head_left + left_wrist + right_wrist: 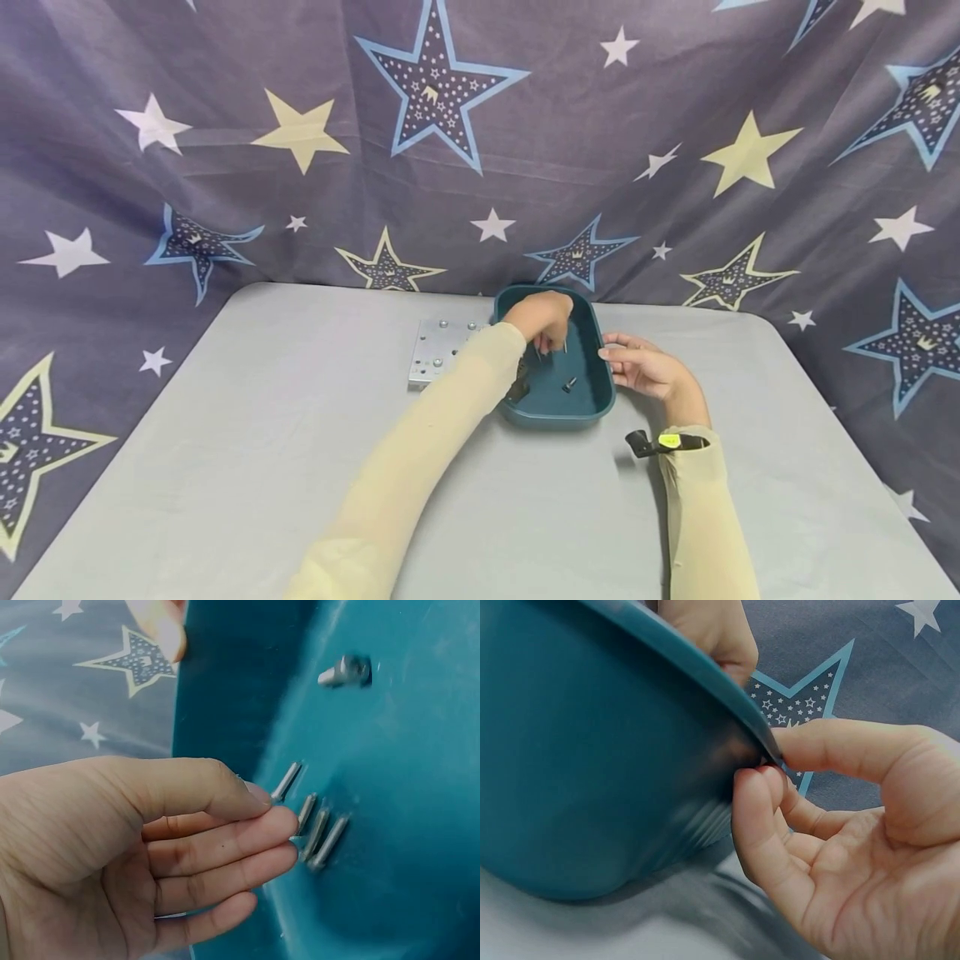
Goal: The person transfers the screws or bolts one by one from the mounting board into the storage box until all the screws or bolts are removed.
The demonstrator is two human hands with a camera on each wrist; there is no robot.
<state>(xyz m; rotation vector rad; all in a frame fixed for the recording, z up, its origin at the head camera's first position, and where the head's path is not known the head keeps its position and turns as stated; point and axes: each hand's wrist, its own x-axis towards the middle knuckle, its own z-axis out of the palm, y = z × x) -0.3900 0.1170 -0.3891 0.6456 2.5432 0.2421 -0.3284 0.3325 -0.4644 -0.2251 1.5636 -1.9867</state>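
In the head view my left hand (545,319) reaches down into a dark teal plastic bin (555,421). Several slim metal pins (328,840) lie on the bin floor at its fingertips in the left wrist view. The thumb tip lies by the index fingertip, close to one pin (287,780); no pin is plainly seen between them. My right hand (855,825) pinches the bin's rim (742,712) between thumb and fingers, on its right side. A short bolt with a dark head (570,384) lies apart on the bin floor.
A silver metal plate (431,354) with holes and bolts stands left of the bin, partly behind the left sleeve (450,400). A dark part (518,385) shows in the bin beside that sleeve. A star-patterned curtain (420,208) hangs behind the grey table (262,433).
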